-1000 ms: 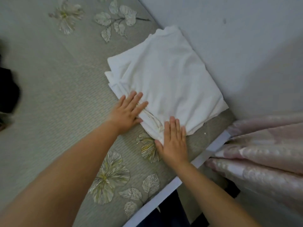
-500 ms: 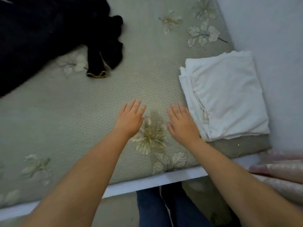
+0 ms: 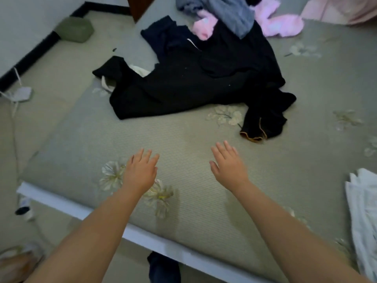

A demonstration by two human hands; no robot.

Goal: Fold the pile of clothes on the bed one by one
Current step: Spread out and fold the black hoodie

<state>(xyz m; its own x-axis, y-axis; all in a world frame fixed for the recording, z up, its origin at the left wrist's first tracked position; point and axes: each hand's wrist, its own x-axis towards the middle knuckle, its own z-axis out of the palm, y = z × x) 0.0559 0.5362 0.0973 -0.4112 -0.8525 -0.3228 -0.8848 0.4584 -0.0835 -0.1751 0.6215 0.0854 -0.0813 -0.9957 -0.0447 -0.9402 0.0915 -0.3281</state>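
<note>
Step in hand, by judgement: between garments, reaching for next item off pile. Folded white cloth stack (image 3: 363,217) set aside at right edge of grey-green flower-print bed (image 3: 183,144), partly cut off by frame. Unfolded pile at far side of bed: crumpled black garment (image 3: 193,84) nearest, its leg or sleeve end w/ orange-stitched hem (image 3: 254,135) trailing toward the near edge; grey garment (image 3: 230,13) and fluffy pink garment (image 3: 279,25) heaped behind, touching the black one.

Next move, prob.: grab black garment (closest), drag it onto bare mattress near front edge, spread flat before first fold. Needs a pinch on an edge or hem w/ both hands, not a fistful from the middle; fabric looks limp and tangled, may pull the pink and grey pieces along. Whether one black item or several: cannot tell.

Hand pose: left hand (image 3: 140,172) and right hand (image 3: 229,165) both out over the bed, palms down, fingers straight and loosely spread, holding nothing. Forearms extended, roughly parallel, hands well apart from each other. Right hand nearer the hem, not touching it. Contact w/ mattress: cannot tell.

Off bed: olive-green cushion (image 3: 74,29) on floor by wall, far left.
</note>
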